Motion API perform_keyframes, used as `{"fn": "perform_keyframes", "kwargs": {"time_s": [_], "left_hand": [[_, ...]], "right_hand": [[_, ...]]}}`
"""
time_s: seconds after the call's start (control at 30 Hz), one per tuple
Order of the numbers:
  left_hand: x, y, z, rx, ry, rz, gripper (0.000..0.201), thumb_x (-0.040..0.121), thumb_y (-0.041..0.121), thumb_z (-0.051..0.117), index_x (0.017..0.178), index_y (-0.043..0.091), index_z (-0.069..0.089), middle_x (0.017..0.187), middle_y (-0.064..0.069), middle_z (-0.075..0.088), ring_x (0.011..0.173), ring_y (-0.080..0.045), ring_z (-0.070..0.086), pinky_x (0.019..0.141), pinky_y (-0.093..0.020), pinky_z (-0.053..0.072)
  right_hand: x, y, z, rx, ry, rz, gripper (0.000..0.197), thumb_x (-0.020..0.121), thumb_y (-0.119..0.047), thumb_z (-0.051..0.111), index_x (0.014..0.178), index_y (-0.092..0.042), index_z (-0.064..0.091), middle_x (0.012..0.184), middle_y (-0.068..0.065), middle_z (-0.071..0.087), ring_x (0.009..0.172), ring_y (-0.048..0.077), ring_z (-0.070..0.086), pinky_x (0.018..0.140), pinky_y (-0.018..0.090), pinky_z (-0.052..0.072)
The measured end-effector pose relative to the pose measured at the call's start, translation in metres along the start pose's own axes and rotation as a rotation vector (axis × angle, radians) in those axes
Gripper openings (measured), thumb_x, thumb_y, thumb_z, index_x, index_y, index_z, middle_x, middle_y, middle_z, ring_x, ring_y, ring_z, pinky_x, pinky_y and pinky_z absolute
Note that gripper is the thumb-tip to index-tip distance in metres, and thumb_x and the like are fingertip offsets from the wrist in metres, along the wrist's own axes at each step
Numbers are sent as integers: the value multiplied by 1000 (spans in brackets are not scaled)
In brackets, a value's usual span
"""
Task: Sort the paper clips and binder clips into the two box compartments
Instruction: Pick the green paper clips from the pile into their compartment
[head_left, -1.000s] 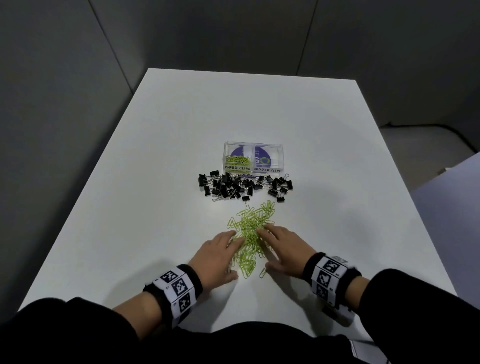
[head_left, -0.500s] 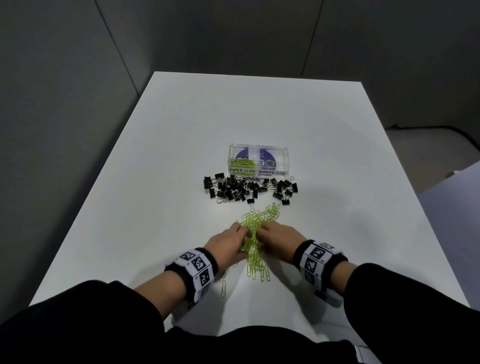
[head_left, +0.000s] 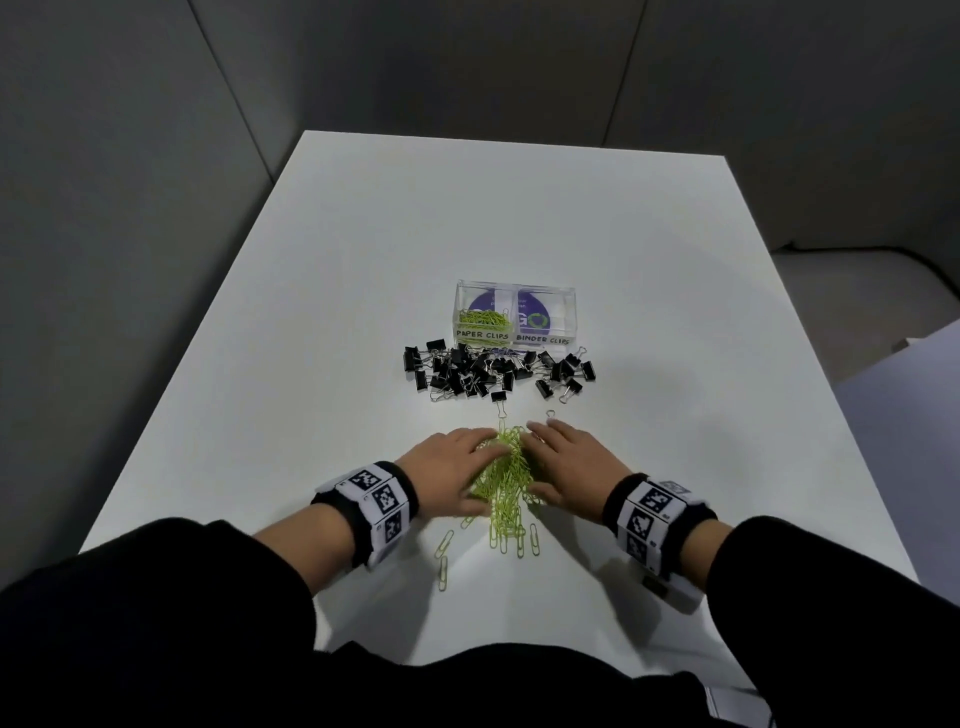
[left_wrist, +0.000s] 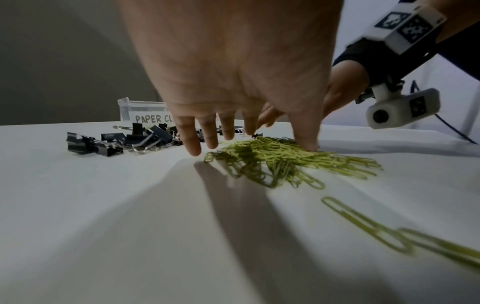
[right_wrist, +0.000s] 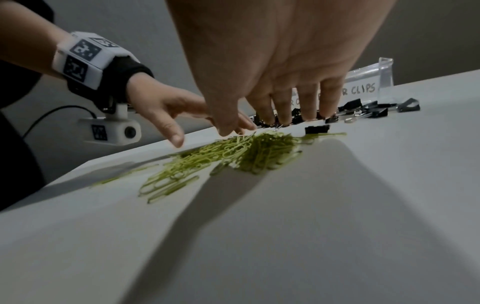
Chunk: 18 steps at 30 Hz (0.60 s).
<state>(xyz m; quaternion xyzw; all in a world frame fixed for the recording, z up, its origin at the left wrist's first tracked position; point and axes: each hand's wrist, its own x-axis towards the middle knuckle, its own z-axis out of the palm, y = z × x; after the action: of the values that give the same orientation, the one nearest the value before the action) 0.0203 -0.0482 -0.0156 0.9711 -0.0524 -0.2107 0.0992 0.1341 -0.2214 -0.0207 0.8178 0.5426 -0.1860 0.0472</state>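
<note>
White table (head_left: 363, 312): one clear two-compartment box (head_left: 517, 296), two loose heaps.
Lime paper clips (head_left: 506, 470), black binder clips (head_left: 488, 371); left hand (head_left: 449, 475), right hand (head_left: 569, 470) flat, fingers extended, flanking the paper clips.

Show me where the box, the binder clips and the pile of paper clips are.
box (head_left: 566, 312): head view, clear wall of its right compartment.
binder clips (head_left: 467, 369): head view, middle of the black heap.
pile of paper clips (head_left: 506, 467): head view, centre between the hands.

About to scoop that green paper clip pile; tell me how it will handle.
The paper clip pile will probably lift as a loose tangle, since the clips overlap. Strays near the left hand suggest some will slip out. They look thin, likely light.
</note>
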Motion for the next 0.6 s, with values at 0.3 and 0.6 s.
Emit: {"fn": "perform_keyframes", "kwargs": {"time_s": [0.3, 0.6], "left_hand": [[-37, 0, 31, 87, -32, 25, 111, 69, 62, 66, 148, 28, -3, 158, -7, 3, 145, -23, 8, 118, -39, 2], [8, 4, 14, -29, 94, -185, 82, 83, 56, 52, 147, 24, 12, 154, -10, 18, 138, -26, 25, 113, -41, 26]], "right_hand": [[-21, 9, 27, 58, 255, -179, 22, 74, -20, 68, 92, -15, 57, 84, 5, 62, 64, 23, 61, 47, 29, 53], [-2, 18, -12, 68, 76, 115, 39, 92, -15, 49, 131, -23, 45, 134, 8, 44, 115, 26, 48, 84, 35, 49]]}}
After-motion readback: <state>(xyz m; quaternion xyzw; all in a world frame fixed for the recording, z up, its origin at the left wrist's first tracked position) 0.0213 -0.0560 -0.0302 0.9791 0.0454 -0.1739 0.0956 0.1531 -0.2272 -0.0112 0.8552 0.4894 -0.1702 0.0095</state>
